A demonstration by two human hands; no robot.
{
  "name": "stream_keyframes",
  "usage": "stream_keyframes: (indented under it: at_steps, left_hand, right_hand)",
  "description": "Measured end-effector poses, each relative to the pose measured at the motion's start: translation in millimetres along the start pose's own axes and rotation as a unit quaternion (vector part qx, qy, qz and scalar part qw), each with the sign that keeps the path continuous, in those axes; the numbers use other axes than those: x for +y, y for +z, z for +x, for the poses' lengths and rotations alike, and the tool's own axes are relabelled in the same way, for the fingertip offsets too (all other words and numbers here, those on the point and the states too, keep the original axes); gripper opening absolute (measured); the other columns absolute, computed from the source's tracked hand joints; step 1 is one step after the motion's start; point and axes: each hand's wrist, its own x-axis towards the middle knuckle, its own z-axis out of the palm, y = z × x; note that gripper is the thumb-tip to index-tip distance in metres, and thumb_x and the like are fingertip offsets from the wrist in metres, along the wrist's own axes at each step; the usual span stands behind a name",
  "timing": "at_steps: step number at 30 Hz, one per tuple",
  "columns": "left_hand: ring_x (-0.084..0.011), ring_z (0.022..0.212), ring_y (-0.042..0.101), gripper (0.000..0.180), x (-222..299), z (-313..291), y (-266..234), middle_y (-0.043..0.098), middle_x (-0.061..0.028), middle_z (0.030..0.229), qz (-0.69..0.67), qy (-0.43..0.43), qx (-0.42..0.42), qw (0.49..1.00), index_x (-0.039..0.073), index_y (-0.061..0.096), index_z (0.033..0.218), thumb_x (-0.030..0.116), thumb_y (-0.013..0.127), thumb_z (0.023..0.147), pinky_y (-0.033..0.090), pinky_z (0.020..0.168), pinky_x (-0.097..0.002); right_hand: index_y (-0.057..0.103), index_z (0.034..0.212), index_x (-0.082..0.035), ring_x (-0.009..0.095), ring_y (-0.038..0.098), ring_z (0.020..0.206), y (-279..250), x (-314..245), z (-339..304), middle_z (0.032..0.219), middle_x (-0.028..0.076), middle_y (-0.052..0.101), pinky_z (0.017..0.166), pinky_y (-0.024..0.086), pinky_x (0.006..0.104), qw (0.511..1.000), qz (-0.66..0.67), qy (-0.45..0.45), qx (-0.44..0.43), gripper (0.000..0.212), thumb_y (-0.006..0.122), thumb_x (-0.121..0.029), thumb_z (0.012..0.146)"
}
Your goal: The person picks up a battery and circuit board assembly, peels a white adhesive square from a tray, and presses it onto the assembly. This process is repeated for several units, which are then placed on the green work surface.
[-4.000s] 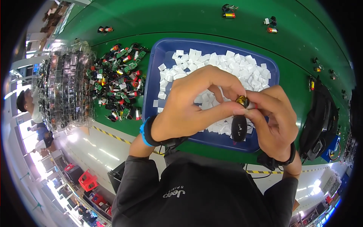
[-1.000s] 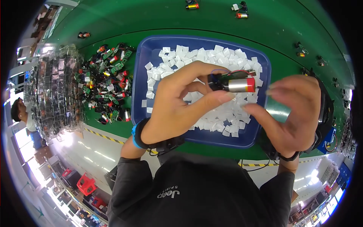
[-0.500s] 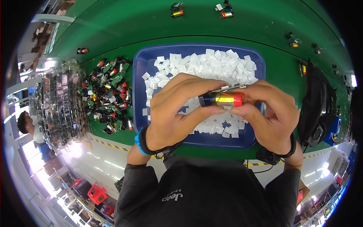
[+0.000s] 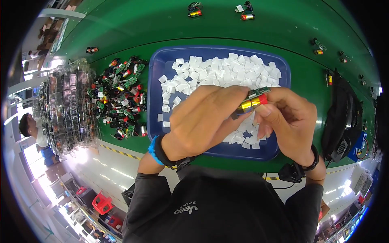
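Observation:
Between my two hands is a small battery (image 4: 250,105) with a yellow wrap and red end, and a green circuit board (image 4: 258,92) lies along it. My left hand (image 4: 206,117) grips the dark end, its fingers covering that part. The thumb and fingers of my right hand (image 4: 291,117) pinch the red end. Both hands are above a blue tray (image 4: 153,97) holding many small white square pads (image 4: 227,69).
A heap of batteries with circuit boards (image 4: 121,97) lies left of the tray, next to stacked clear plastic trays (image 4: 67,109). More such assemblies (image 4: 195,13) sit on the green table's far part. At right lies a black bag (image 4: 340,117). A person (image 4: 32,129) is at far left.
The battery and board have tilted, the red end now higher, and the board's green face shows. My left hand has turned and covers more of the dark end.

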Motion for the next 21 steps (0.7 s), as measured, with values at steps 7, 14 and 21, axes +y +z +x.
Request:
stream_keyframes:
  at_steps: [7,14,21]
  left_hand:
    - [-0.0212,0.079,0.067,0.034,4.1,16.0,-5.9,0.073,-0.0085,0.095,0.01,-0.082,-0.043,0.996,0.004,0.071,0.109,0.006,0.081,0.077,0.053,0.069,-0.0303]
    - [-0.0137,0.068,0.066,0.021,-65.0,61.0,-18.3,0.072,-0.01,0.082,0.03,-0.216,-0.094,0.971,0.005,0.074,0.097,0.022,0.079,0.086,0.05,0.06,-0.0283]
    - [-0.0284,0.082,0.07,0.032,-287.9,91.4,-31.1,0.073,-0.012,0.09,0.261,-0.221,-0.314,0.886,0.014,0.074,0.105,0.041,0.071,0.088,0.054,0.074,-0.0402]
  right_hand:
    - [0.067,0.11,0.005,0.008,0.059,0.058,-8.6,1.8,9.3,0.08,0.009,0.069,0.049,0.048,0.021,0.998,-0.029,0.055,-0.001,0.019,0.065,-0.009,0.097]
    - [0.066,0.119,0.001,0.009,0.06,0.063,-16.1,0.8,6.9,0.086,0.007,0.069,0.056,0.048,0.0224,0.98,-0.191,-0.02,-0.051,0.027,0.066,-0.004,0.093]
    - [0.067,0.116,-0.002,0.015,0.063,0.065,-17.6,-8.0,1.7,0.083,0.007,0.067,0.057,0.05,0.026,0.938,-0.315,-0.098,-0.108,0.032,0.075,-0.007,0.085]
